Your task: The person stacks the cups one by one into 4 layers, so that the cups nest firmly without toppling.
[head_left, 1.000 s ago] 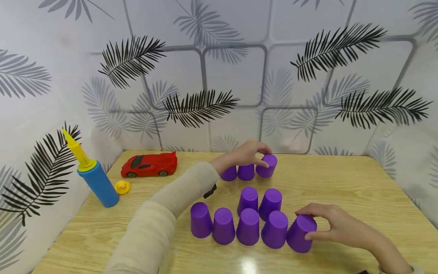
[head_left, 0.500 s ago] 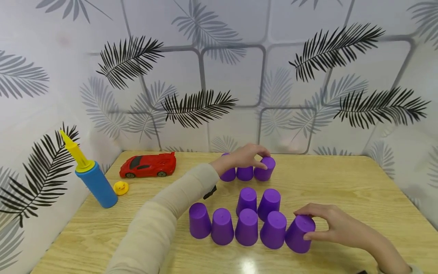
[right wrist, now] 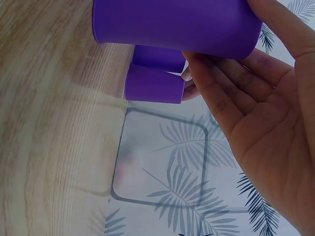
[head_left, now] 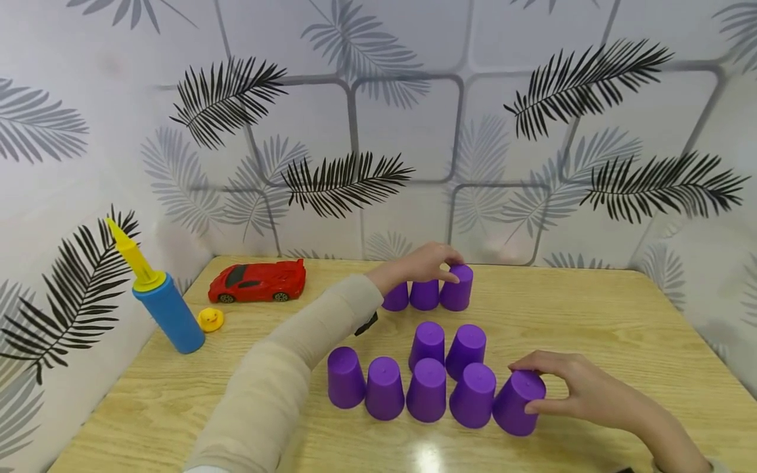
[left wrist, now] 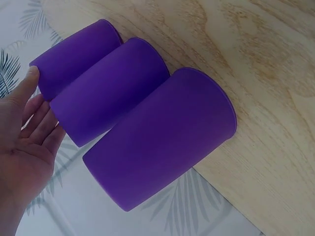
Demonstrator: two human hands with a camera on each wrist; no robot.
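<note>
Upside-down purple cups stand in three rows on the wooden table. At the back, my left hand [head_left: 422,263] holds the right-end cup [head_left: 457,295] near its raised base, thumb at the near side. The other two back cups, the middle one [head_left: 424,297] and the left one [head_left: 395,299], are partly covered by that hand and wrist. My right hand [head_left: 582,391] grips the right-end cup [head_left: 516,410] of the front row between thumb and fingers. Its neighbour [head_left: 473,397] stands close beside it. Two cups, one of them here [head_left: 467,351], stand between the rows.
To the left are a red toy car [head_left: 257,281], a small yellow duck [head_left: 210,320] and a blue pump [head_left: 171,315] with a yellow nozzle. A leaf-patterned wall [head_left: 408,131] rises behind the table [head_left: 591,315]. My left sleeve crosses the table's left part.
The cup in my left hand has come down and slightly left, and now stands closer to the middle back cup. My right hand keeps its grip in the same place.
</note>
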